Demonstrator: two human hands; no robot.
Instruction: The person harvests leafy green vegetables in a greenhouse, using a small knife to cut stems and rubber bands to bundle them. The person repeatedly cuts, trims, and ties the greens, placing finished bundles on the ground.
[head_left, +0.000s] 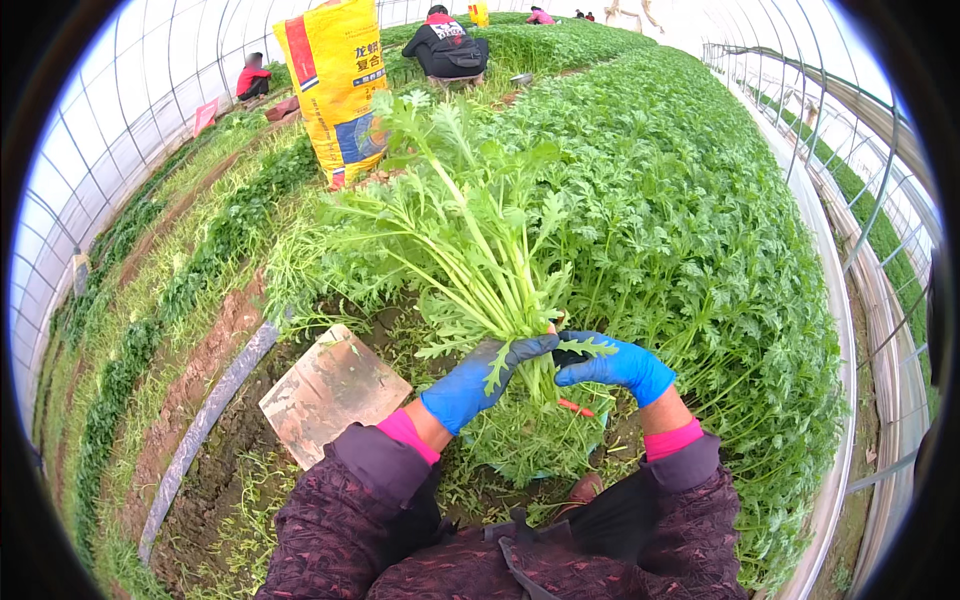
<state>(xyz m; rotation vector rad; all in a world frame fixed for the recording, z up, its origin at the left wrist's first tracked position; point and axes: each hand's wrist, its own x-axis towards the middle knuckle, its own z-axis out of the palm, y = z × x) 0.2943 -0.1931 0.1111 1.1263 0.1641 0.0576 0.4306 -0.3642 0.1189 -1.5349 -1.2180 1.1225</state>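
My left hand (480, 382), in a blue glove with dark-stained fingers, grips a bunch of leafy greens (480, 270) around its lower stems. The bunch looks like crown daisy, its lobed leaves fanning up and away from me. My right hand (619, 370), gloved the same way, is curled against the right side of the stems. A leaf lies across its fingers, and whether they pinch anything is hidden. Below the stems, a blue-rimmed container (604, 429) is heaped with loose leaves (525, 446). A small red object (575, 407) shows beside the stem ends.
Dense greens (675, 210) grow to the right. At left are a dirty flat board (334, 394), a grey hose (202, 435) and rows of laid greens (120, 405). A yellow sack (334, 97) stands ahead. Beyond it crouches a person (446, 45); another person (253, 79) sits far left.
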